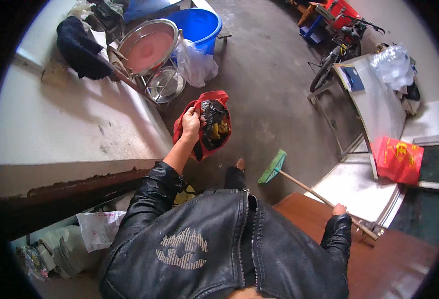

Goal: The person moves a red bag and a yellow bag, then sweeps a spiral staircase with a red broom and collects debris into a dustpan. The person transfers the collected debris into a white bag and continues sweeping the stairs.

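My left hand (192,122) is closed on the rim of a red bag (220,95), held out ahead of me over the floor. Inside the bag's mouth show a crumpled black plastic liner (212,110) and some yellowish-brown scraps (221,129). On the right, my right hand (339,210) grips the wooden handle of a broom (307,188). The broom's green head (273,167) points forward and left, low near the floor. Whether its bristles touch the floor I cannot tell.
A white ledge (80,129) runs along the left. Beyond the bag stand a metal basin (152,47), a blue tub (197,25) and a clear plastic bag (197,62). At right are a bicycle (336,52), a table (374,99) and a red printed bag (398,160). A brown wooden surface (309,219) lies nearby.
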Tool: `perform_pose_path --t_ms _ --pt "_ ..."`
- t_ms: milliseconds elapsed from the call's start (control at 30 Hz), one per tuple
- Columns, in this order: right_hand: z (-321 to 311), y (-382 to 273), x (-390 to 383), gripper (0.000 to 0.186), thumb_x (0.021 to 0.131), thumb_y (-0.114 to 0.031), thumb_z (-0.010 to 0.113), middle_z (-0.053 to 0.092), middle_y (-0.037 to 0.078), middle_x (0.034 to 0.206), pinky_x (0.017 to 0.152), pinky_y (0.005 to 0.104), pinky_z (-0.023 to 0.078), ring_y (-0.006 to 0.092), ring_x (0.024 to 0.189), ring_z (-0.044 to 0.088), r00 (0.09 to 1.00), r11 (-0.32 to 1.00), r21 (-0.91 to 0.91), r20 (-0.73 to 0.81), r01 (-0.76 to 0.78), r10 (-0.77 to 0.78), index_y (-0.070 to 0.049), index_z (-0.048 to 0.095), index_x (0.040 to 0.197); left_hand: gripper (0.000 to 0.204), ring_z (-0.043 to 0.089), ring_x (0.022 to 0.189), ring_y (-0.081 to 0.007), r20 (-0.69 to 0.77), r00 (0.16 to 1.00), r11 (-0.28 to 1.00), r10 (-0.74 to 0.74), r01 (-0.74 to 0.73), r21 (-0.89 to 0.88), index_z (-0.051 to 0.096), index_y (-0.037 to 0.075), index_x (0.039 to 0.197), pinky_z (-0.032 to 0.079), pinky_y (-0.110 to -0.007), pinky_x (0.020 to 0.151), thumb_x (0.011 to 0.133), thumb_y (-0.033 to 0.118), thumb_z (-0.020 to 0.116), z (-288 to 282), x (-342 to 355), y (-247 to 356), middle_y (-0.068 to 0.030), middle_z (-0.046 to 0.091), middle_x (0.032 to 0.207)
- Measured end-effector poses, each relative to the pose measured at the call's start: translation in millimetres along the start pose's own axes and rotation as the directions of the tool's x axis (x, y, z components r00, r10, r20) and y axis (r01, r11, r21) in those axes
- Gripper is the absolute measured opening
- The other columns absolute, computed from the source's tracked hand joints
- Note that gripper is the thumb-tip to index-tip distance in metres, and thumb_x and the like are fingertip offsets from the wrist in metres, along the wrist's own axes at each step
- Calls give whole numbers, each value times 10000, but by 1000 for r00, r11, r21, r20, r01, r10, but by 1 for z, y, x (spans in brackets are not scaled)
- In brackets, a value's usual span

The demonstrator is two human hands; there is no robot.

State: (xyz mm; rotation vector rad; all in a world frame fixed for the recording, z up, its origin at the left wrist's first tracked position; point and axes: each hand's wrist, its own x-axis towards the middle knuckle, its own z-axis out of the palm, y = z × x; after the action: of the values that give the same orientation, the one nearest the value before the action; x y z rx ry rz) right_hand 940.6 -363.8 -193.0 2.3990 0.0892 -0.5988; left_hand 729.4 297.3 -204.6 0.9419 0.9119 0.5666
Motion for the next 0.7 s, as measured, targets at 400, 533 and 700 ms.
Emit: perform_pose_path --t_ms 400,533,700 --pt "-380 -337 64 549 764 -131 644 442 147 1268 904 332 432 274 1109 492 220 -60 291 -828 955 -516 -104 440 1273 199 448 491 -66 -73 997 996 21 -27 -82 541 72 861 444 -223 495 922 255 496 90 68 31 19 480 605" --pt "-478 -430 20 627 720 -153 689 429 150 1291 957 376 391 315 1160 446 -60 -208 70 -827 976 -559 -102 415 1282 182 444 492 -53 -55 998 991 25 -32 -128 536 82 861 428 -214 487 920 251 502 100 91 41 32 494 638" --pt "-524 -523 57 262 772 -129 664 612 79 974 830 299 454 191 919 574 -79 -353 567 -450 744 -889 -7 584 989 179 437 478 -57 -79 997 967 -3 -17 -255 537 84 848 399 -207 475 932 231 477 104 131 57 30 483 580"
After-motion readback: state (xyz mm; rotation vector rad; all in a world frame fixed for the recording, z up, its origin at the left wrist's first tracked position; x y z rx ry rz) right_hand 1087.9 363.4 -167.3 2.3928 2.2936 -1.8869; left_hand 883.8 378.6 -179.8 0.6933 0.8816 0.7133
